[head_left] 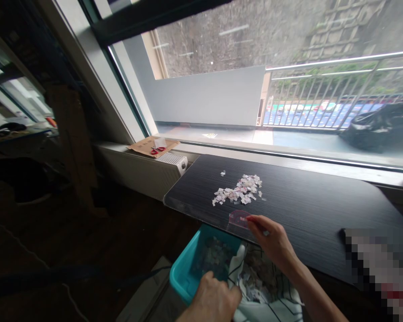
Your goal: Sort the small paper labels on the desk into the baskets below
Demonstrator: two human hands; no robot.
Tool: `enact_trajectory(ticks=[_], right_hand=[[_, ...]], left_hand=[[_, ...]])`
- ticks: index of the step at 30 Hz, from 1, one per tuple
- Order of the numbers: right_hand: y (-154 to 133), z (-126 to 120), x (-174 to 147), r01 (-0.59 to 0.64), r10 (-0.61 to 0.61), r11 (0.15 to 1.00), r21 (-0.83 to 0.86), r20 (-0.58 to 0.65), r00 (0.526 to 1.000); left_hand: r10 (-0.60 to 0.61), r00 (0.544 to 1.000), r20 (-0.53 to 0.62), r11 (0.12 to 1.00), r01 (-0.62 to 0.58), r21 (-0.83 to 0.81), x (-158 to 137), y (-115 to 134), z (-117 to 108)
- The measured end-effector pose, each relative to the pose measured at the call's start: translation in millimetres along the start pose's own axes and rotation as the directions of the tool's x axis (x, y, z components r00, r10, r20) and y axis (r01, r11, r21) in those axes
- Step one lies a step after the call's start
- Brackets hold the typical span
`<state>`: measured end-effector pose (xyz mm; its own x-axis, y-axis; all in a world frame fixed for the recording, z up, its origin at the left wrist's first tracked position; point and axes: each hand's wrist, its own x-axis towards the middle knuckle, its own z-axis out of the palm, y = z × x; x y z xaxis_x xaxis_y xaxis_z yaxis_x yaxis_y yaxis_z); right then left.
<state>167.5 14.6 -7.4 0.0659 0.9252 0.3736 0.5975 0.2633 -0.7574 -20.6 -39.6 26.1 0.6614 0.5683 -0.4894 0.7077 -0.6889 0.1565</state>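
Note:
My right hand (268,232) pinches the right end of a pink see-through protractor (237,218) at the front edge of the dark table. Just beyond it lies a loose pile of small white paper scraps (238,190). Below the table edge is a turquoise bin (184,273) with more scraps at its bottom. My left hand (216,297) is closed at the bin's near side, against a white cloth with black stripes (255,313); what its fingers grip is hidden. Many scraps (255,281) also rest in the folds of this cloth.
The dark table (309,201) stands against a window sill. Red-handled scissors (157,150) lie on a brown paper envelope (141,146) on the sill at left. A blurred-out object (383,268) is at the table's right. Cables run over the dark floor.

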Motion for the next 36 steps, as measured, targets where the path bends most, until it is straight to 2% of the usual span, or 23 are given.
enact_trajectory(ticks=[2,4,10,15,21,24,27,29,32,36], right_hand=[[7.6,0.0,9.8,-0.018,0.014,0.998,-0.056,-0.065,0.998],[12.2,1.0,15.7,-0.027,0.020,0.996,-0.088,-0.073,0.997],[8.7,4.8,10.3,-0.039,0.036,0.999,0.024,0.102,0.994],[11.3,7.8,16.4,-0.084,0.084,0.996,-0.008,-0.004,0.996],[-4.6,12.5,14.1,-0.060,0.045,0.996,0.072,0.194,0.980],[1.6,9.7,16.9,-0.071,0.063,0.995,0.069,0.112,0.992],[18.0,3.5,26.0,-0.044,0.042,0.998,-0.045,-0.040,0.998],[26.7,-0.5,31.5,-0.030,0.019,0.993,-0.113,-0.093,0.995],[30.1,-2.3,33.7,-0.021,0.008,0.991,-0.134,-0.096,0.995],[23.0,1.6,27.5,-0.004,0.004,0.996,-0.089,-0.002,1.000]], left_hand=[[-0.001,1.000,-0.013,1.000,0.001,0.005,1.2,-0.4,0.5],[-0.014,0.999,-0.052,1.000,0.014,0.000,3.0,-1.8,2.3],[-0.025,0.999,-0.041,1.000,0.024,-0.012,5.9,-5.5,0.7],[-0.042,0.998,-0.046,0.997,0.039,-0.059,9.1,-5.4,-5.6],[-0.040,0.999,0.009,0.997,0.040,-0.073,16.1,-12.1,-9.6],[-0.044,0.999,-0.002,0.996,0.044,-0.081,17.6,-16.1,-10.5],[-0.034,0.999,-0.006,0.996,0.033,-0.077,18.2,-18.9,-10.1],[-0.033,0.999,0.002,0.997,0.033,-0.076,18.7,-20.4,-9.9],[-0.050,0.999,0.015,0.996,0.051,-0.068,20.4,-22.3,-10.5],[-0.044,0.997,0.059,0.995,0.049,-0.083,23.2,-24.3,-12.1]])
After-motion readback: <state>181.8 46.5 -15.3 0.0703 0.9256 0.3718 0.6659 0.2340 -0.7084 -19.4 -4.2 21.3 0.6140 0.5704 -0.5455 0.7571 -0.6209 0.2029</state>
